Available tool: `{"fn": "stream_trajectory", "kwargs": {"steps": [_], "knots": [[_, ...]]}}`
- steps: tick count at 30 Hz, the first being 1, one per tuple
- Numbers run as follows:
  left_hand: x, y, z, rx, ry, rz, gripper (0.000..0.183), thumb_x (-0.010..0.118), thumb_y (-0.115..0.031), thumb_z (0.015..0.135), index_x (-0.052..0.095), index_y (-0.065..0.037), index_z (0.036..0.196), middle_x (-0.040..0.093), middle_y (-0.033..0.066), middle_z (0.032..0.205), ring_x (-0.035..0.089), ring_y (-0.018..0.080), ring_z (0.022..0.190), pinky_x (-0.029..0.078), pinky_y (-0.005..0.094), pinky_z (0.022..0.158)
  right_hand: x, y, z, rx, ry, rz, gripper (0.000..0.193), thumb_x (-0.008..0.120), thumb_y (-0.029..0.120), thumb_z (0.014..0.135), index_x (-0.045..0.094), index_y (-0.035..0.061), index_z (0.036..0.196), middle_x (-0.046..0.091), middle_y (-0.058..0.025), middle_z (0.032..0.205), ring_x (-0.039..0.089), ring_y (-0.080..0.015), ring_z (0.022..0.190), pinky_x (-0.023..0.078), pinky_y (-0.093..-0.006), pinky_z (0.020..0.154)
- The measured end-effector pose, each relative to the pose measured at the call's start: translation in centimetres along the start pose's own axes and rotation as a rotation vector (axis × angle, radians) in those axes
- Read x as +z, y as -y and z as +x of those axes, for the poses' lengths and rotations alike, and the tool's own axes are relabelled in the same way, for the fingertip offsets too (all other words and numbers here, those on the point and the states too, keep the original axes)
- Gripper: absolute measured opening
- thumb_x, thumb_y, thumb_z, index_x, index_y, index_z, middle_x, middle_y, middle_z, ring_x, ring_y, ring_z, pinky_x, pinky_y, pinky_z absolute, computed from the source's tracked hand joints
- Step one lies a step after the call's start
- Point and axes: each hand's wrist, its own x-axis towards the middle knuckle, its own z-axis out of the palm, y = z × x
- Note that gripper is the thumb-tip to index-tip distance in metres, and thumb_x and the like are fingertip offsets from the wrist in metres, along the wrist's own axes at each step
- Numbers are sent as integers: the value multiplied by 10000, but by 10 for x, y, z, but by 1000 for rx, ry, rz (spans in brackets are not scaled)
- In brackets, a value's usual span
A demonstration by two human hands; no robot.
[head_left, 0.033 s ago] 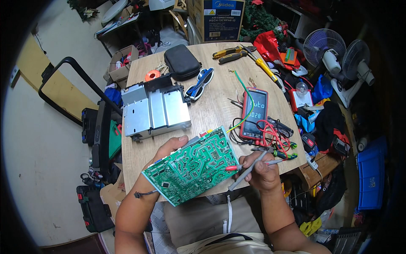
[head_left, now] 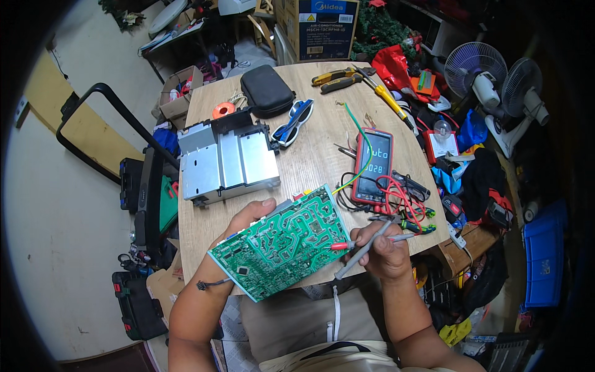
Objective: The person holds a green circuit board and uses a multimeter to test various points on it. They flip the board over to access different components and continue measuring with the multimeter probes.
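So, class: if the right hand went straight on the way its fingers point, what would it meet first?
The right hand would probably meet the board, just to its left, though this single view leaves depth unclear.

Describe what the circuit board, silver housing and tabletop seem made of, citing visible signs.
Circuit board: probably resin laminate, glossy green coating, metallic-looking tracks showing.
Silver housing: likely sheet metal, satin; it has a dull sheen and straight ridges.
Tabletop: wood or wood-look laminate, fairly smooth; pale grain shows, core hidden.
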Motion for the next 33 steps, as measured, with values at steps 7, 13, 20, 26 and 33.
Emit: {"fn": "stream_trajectory", "kwargs": {"steps": [7, 13, 20, 26, 33], "knots": [[-2, -6, 6, -33, 77, -92, 477, 630, -427, 980, 722, -17, 1205, 777, 168, 1084, 763, 284, 927, 614, 401, 878, -5, -2, 9, -93, 95, 141, 337, 682, 281, 1012, 658, -21, 1160, 690, -166, 907, 671, -243, 814, 563, -396, 761], [-1, -8, 11, 25, -131, 44, 482, 614, -421, 998, 707, -19, 1248, 775, 155, 1098, 760, 263, 923, 613, 387, 868, -5, -5, 8, -233, 5, 193, 348, 631, 216, 1038, 574, 32, 1328, 740, -215, 1104, 723, -327, 1003, 595, -488, 844], [19, 1, 3, 47, -47, 148, 619, 644, -501, 945, 691, 53, 1217, 758, 183, 1073, 746, 254, 912, 602, 371, 857, -6, -4, 10, -203, -23, 192, 370, 619, 221, 1043, 557, 27, 1352, 735, -231, 1143, 731, -358, 1021, 590, -517, 892], [24, -7, -1, 327, 37, 885, 750, 601, -603, 908, 664, 60, 1254, 716, 95, 1020, 641, 126, 885, 476, 232, 784, -4, -4, 10, -210, 19, 181, 361, 609, 229, 1047, 564, 34, 1348, 733, -236, 1151, 729, -356, 1034, 576, -534, 917], [35, 6, -5, 284, -100, 585, 725, 598, -591, 913, 676, 62, 1218, 704, 79, 1003, 622, 110, 846, 466, 232, 745, -4, -4, 11, -201, 32, 199, 360, 599, 235, 1052, 566, 35, 1350, 733, -236, 1145, 726, -354, 1044, 567, -541, 924]]}}
